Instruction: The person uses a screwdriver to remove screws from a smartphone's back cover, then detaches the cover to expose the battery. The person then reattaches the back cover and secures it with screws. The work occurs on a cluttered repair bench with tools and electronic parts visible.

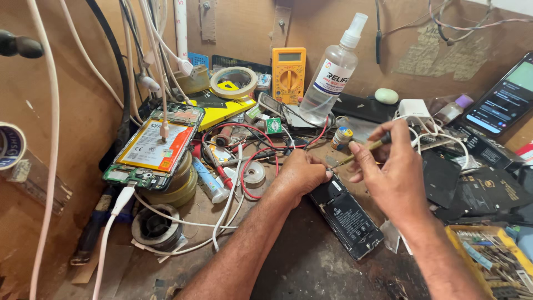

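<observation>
A black opened phone (347, 214) lies flat on the dark bench in front of me. My left hand (300, 173) rests curled at its upper end, fingertips pressing near the top edge. My right hand (388, 166) grips a thin tool with a yellowish shaft (363, 151), its tip pointing down-left toward the phone's top, close to the left fingertips. I cannot make out what the tip touches.
Another opened phone with an orange-labelled battery (152, 147) sits propped on tape rolls at left, plugged into white cables. A yellow multimeter (288, 73), a clear spray bottle (332, 69) and a tape ring (234, 81) stand behind. A lit phone (502, 100) leans at right; a parts tray (494, 258) sits lower right.
</observation>
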The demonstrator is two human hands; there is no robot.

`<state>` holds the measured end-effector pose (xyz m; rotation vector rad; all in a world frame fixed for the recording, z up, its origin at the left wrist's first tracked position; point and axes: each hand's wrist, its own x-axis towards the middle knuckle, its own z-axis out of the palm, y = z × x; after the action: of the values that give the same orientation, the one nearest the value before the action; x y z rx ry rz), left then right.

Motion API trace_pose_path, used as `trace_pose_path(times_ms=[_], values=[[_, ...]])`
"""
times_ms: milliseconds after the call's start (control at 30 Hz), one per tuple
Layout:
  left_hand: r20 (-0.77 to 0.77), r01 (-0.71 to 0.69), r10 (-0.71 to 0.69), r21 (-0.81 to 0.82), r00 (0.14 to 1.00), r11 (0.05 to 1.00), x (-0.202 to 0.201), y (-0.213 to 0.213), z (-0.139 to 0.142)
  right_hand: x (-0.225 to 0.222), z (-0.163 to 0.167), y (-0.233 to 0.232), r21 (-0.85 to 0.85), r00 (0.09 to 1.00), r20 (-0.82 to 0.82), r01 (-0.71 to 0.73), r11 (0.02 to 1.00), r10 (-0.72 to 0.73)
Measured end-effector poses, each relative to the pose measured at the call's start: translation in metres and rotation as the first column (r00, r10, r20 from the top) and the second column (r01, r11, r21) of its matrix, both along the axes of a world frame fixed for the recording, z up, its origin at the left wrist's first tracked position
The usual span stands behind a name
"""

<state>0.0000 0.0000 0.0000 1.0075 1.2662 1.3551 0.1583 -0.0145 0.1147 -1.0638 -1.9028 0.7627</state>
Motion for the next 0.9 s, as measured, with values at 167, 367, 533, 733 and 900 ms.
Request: trace_pose_path(times_ms=[167, 367, 533, 733, 900], values=[[-0.031, -0.014, 0.014, -0.012, 0.999, 1.000, 0.000, -0.001, 0.003, -0.002, 0.020, 0.001, 0.102, 0.982, 0.087, -0.175, 0.979, 0.167], [-0.032, -0.026, 0.026, -0.012, 0.999, 1.000, 0.002, 0.002, 0.005, -0.011, 0.035, -0.003, 0.043, 0.970, 0.170, -0.186, 0.982, 0.176], [-0.040, -0.031, 0.031, 0.001, 0.999, 1.000, 0.003, 0.001, 0.005, -0.018, 0.034, -0.005, 0.065, 0.972, 0.232, -0.059, 0.996, 0.043], [-0.079, -0.046, 0.046, -0.001, 0.996, 0.999, 0.001, -0.002, 0.005, -0.015, 0.029, -0.003, 0.126, 0.971, 0.140, -0.214, 0.969, 0.196], [-0.080, -0.047, 0.047, -0.003, 0.996, 0.999, 0.002, -0.001, 0.006, -0.016, 0.022, -0.003, 0.166, 0.939, 0.330, 0.044, 0.985, -0.097]])
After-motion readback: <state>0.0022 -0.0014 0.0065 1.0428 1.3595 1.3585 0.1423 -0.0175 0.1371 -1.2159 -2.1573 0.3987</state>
